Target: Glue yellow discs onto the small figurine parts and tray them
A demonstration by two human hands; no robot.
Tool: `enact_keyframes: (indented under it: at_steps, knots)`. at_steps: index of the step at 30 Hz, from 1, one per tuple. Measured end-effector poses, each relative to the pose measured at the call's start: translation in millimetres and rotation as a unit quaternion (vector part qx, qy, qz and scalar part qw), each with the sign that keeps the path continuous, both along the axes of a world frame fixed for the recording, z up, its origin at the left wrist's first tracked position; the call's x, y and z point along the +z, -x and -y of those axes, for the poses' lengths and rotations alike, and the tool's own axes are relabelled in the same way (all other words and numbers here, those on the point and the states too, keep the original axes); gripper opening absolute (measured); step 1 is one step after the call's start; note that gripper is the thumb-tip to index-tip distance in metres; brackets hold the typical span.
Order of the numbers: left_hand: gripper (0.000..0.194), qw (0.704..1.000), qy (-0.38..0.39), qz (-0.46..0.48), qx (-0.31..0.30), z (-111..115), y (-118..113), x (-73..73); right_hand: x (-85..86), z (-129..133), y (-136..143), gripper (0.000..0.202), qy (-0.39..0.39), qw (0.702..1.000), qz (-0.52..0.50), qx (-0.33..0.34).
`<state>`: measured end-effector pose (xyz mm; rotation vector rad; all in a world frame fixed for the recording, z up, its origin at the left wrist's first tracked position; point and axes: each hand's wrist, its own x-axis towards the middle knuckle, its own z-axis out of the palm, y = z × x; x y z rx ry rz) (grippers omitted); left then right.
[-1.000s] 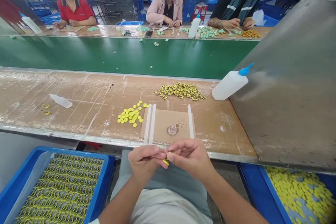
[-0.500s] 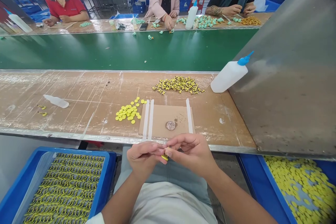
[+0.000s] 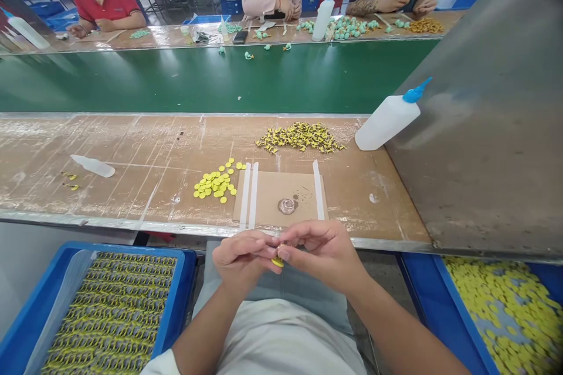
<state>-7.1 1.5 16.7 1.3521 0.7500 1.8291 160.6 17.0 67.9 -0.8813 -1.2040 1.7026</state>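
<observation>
Both hands meet just off the table's front edge, above my lap. Between the fingertips of my left hand (image 3: 246,258) is a yellow disc (image 3: 277,262), seen nearly edge-on. My right hand (image 3: 323,255) pinches at the top of the same disc, with a small piece there that its fingers mostly hide. Beyond my hands a cardboard sheet (image 3: 268,214) with white tape strips lies on the table, bearing a small round coil-like dish (image 3: 287,205). Loose yellow discs (image 3: 215,183) are heaped left of the sheet, and small yellow-and-black pieces (image 3: 301,137) are piled behind it.
A white squeeze bottle (image 3: 389,123) leans against a metal panel (image 3: 492,129) at right. A smaller bottle (image 3: 93,166) lies at left. Blue trays hold rows of yellow-black pieces (image 3: 109,310) and yellow discs (image 3: 510,310). Across a green belt (image 3: 197,79) sit several people.
My hands keep nearly the same grip on the disc. Across the belt, the middle person's hand has drawn back from the belt edge. The view has tilted slightly down.
</observation>
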Motion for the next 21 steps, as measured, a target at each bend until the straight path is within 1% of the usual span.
enact_keyframes:
  at_steps: [7, 12, 15, 21]
  knots:
    - [0.040, 0.999, -0.035, -0.016, 0.016, 0.5, -0.5, 4.2, 0.0, -0.6, -2.0, 0.021, -0.019, 0.999, 0.037, 0.002]
    - [0.037, 0.999, -0.019, -0.034, 0.030, 3.4, -0.2, 1.6, -1.4, -0.5, -2.9, 0.020, -0.022, 0.999, 0.043, 0.007]
    - [0.036, 0.999, -0.019, -0.029, 0.024, 4.2, 0.2, 0.9, -3.1, 0.5, -2.9, 0.020, -0.017, 0.999, 0.036, 0.012]
    - [0.042, 0.998, -0.046, -0.029, 0.008, 2.0, 1.7, 3.2, -3.7, 1.2, -3.9, 0.018, -0.024, 0.999, 0.034, 0.016]
